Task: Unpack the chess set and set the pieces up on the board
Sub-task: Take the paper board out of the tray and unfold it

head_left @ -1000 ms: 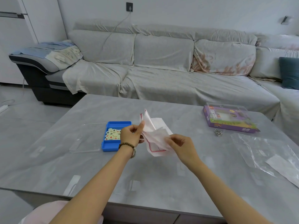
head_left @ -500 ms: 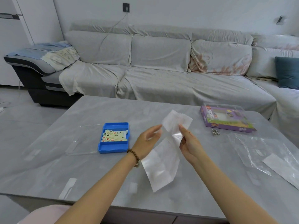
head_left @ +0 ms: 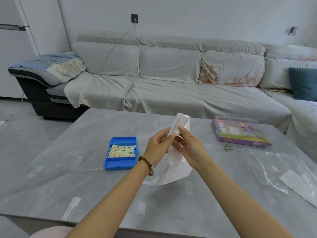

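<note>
White paper, part-folded, is held up over the middle of a grey table [head_left: 120,200] as a person works on unpacking a chess set. The left hand [head_left: 158,145] and right hand [head_left: 192,148] each pinch the sheet [head_left: 178,162] between thumb and fingertips, and the two grips sit close together on its upper part. The sheet's long axis runs near upright: a folded end stands above the fingers, and a loose tail hangs below and curls left toward the tabletop; whether it touches cannot be told. Opening it looks to be the step in hand, which would call for drawing the hands apart sideways and laying the sheet flat on the bare stretch just below them. The pieces [head_left: 120,151] lie heaped in a blue tray [head_left: 120,165] just left of the left hand, the nearer one to reach them, with a clear lid [head_left: 85,157] against the tray's far side. A sheet spread leftward could ride onto the tray. To the right, well apart, lie a purple box [head_left: 240,134], a small metal puzzle [head_left: 228,147] and a clear bag [head_left: 274,169]; a covered sofa [head_left: 171,86] stands behind
</note>
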A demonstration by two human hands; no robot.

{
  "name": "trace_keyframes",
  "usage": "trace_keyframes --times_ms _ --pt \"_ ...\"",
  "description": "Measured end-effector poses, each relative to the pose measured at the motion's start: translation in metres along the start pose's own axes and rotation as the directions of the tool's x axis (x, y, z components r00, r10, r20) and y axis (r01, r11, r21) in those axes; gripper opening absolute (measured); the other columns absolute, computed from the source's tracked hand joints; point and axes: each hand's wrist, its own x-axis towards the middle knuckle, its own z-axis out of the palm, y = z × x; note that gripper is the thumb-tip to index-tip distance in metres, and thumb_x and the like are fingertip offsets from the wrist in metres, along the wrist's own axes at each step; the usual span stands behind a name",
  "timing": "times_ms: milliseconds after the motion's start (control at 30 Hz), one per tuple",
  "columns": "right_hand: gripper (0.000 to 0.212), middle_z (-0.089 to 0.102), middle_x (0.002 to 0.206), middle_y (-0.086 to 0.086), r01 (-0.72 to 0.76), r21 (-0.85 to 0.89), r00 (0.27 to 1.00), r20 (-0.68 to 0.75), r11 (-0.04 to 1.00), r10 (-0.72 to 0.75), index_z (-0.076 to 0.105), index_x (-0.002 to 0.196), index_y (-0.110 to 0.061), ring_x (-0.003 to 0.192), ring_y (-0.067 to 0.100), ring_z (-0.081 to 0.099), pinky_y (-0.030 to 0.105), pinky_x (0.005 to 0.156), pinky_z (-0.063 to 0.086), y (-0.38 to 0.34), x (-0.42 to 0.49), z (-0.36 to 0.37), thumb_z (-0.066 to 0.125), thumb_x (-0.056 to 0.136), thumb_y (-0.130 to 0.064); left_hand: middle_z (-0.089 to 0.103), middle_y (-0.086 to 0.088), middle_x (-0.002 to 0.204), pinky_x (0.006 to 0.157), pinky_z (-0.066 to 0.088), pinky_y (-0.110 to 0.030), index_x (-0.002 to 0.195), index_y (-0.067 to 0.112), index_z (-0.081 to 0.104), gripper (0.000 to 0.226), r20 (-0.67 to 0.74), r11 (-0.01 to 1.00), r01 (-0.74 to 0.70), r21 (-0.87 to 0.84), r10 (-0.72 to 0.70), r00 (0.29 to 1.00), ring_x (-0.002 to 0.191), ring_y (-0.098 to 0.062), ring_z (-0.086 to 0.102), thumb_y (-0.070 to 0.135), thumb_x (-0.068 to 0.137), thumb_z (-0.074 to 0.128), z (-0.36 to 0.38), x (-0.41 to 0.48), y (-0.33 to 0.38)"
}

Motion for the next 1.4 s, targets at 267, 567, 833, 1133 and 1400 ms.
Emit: trace_keyframes --times_ms 267,567,833,1133,1400 --pt "0.026 0.062 0.081 0.009 -0.036 -0.029 0.998 -0.061 0.999 0.034 0.061 0.093 -0.005 0.079 0.02 0.061 0.036 0.089 0.053 0.001 0.001 0.004 0.072 0.079 -0.025 0.067 0.0 0.103 0.065 0.055 -0.018 0.11 0.02 0.062 0.023 -0.048 0.998 0.06 -0.009 -0.06 0.997 0.092 -0.011 0.064 0.029 0.091 0.055 -0.001 -0.003 0.003" --pt "0.052 0.068 0.099 0.009 -0.058 0.054 0.998 0.025 0.997 0.056 0.062 0.114 -0.006 0.093 0.02 0.064 0.037 0.095 0.05 -0.004 -0.002 0.002 0.071 0.07 -0.032 0.069 0.003 0.081 0.056 0.054 -0.019 0.095 0.009 0.068 0.019 -0.232 0.997 0.052 -0.058 -0.064 0.971 0.069 -0.006 0.066 0.024 0.087 0.062 -0.01 0.005 0.011" --pt "0.011 0.072 0.086 0.002 0.046 -0.092 0.988 -0.14 0.995 -0.058 0.063 0.1 -0.013 0.074 0.011 0.068 0.025 0.072 0.057 -0.06 0.01 -0.037 0.056 0.092 -0.016 0.069 -0.004 0.086 0.057 0.055 -0.021 0.089 0.014 0.064 0.014 -0.271 0.983 0.133 -0.131 -0.164 0.949 0.072 -0.016 0.066 0.027 0.09 0.057 -0.055 0.029 0.032" --pt "0.023 0.067 0.09 0.009 -0.196 -0.482 0.941 -0.337 0.854 0.026 0.061 0.109 -0.001 0.077 0.019 0.063 0.03 0.075 0.053 -0.041 0.055 -0.117 0.061 0.089 -0.012 0.067 -0.006 0.09 0.068 0.053 -0.029 0.117 0.007 0.058 0.034 -0.227 0.904 0.428 0.01 -0.415 0.881 0.076 -0.019 0.063 0.028 0.091 0.056 -0.092 0.069 -0.029" --pt "0.021 0.057 0.087 0.013 -0.301 -0.62 0.897 -0.442 0.724 -0.006 0.062 0.104 0.003 0.077 0.022 0.05 0.027 0.062 0.042 0.002 0.108 -0.155 0.06 0.087 -0.009 0.059 -0.008 0.111 0.085 0.045 -0.027 0.123 0.005 0.056 0.036 -0.283 0.86 0.455 0.232 -0.388 0.877 0.097 -0.022 0.056 0.02 0.09 0.058 -0.1 0.093 -0.08"
